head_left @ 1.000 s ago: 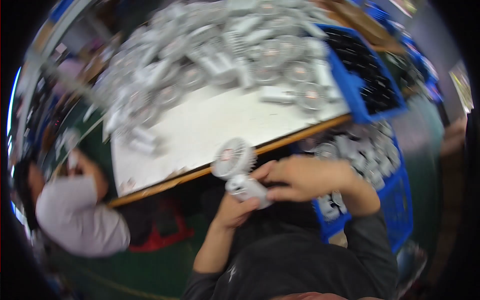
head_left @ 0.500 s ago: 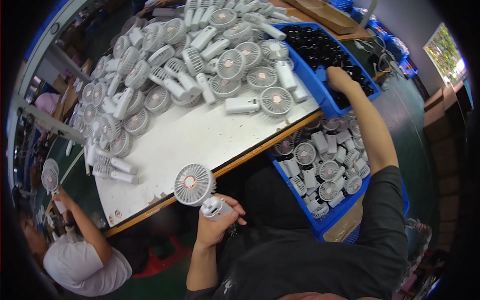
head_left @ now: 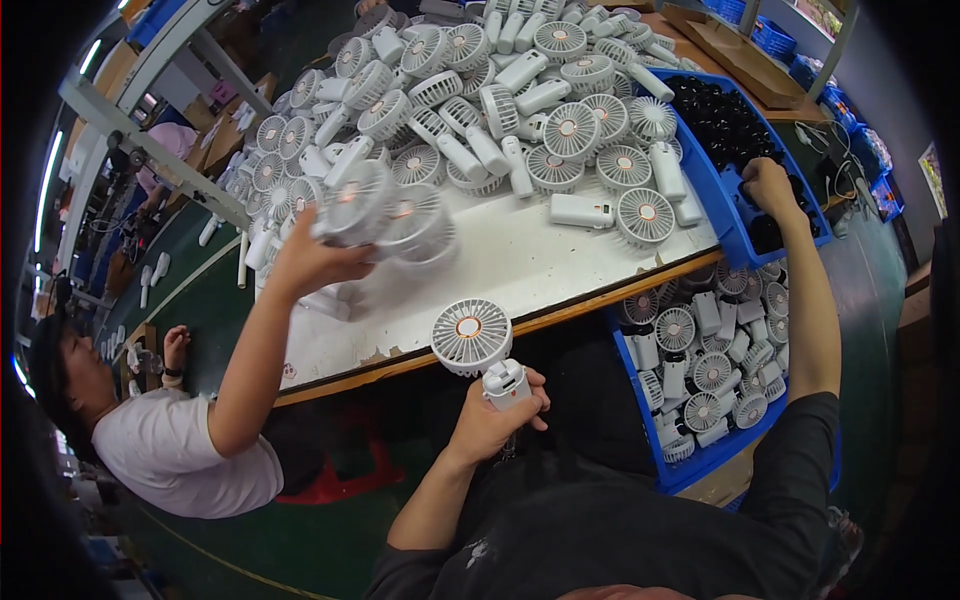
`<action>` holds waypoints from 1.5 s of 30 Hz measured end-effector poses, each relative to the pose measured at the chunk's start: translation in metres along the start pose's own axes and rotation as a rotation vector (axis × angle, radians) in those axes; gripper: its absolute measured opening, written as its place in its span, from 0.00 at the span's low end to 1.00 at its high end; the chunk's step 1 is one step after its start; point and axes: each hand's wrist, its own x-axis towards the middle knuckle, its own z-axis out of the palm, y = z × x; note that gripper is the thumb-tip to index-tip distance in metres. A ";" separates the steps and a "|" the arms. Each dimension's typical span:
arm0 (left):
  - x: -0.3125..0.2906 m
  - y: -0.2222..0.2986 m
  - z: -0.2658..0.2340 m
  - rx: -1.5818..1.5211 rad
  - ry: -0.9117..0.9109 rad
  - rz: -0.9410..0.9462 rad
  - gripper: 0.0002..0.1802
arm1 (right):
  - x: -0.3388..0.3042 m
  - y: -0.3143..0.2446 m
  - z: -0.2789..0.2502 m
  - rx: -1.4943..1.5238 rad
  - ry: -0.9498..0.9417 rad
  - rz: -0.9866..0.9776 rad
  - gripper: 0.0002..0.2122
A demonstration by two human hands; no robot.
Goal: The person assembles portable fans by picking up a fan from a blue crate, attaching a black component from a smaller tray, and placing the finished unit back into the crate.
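My left hand (head_left: 482, 424) is closed round the handle of a white handheld fan (head_left: 470, 334). The fan's round grille faces up, with an orange ring at its centre, just off the table's front edge. On the right, my right hand (head_left: 768, 188) reaches down into a blue bin (head_left: 706, 184) of small glossy black parts (head_left: 712, 118). Its fingers curl in among the parts, and whatever they grip is hidden. A large heap of similar white fans (head_left: 575, 130) covers the back of the white table (head_left: 490, 240).
Below the table edge at right, a second blue bin (head_left: 640, 425) holds several white fans with black pieces. At left, a co-worker's hand (head_left: 315, 262) extends over the table beside motion-blurred fans. A cardboard tray (head_left: 735, 55) lies at the back. A red stool (head_left: 350, 470) stands under the table.
The view has shifted, moving the scene rightward. The co-worker's arm has come over the table with blurred fans by the hand. My left hand still holds the fan; my right hand remains in the bin.
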 end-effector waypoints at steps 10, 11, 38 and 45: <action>0.005 0.007 0.006 0.067 0.012 0.010 0.15 | 0.001 0.012 0.005 0.503 0.004 0.034 0.10; 0.005 0.007 0.008 0.066 0.014 0.019 0.16 | 0.000 0.012 0.009 0.527 0.002 0.049 0.10; 0.010 -0.005 0.028 0.060 0.078 0.220 0.19 | -0.246 -0.232 0.035 1.663 -0.818 0.072 0.09; 0.006 -0.005 0.025 0.094 0.248 0.230 0.16 | -0.289 -0.246 0.077 1.599 -0.435 -0.090 0.11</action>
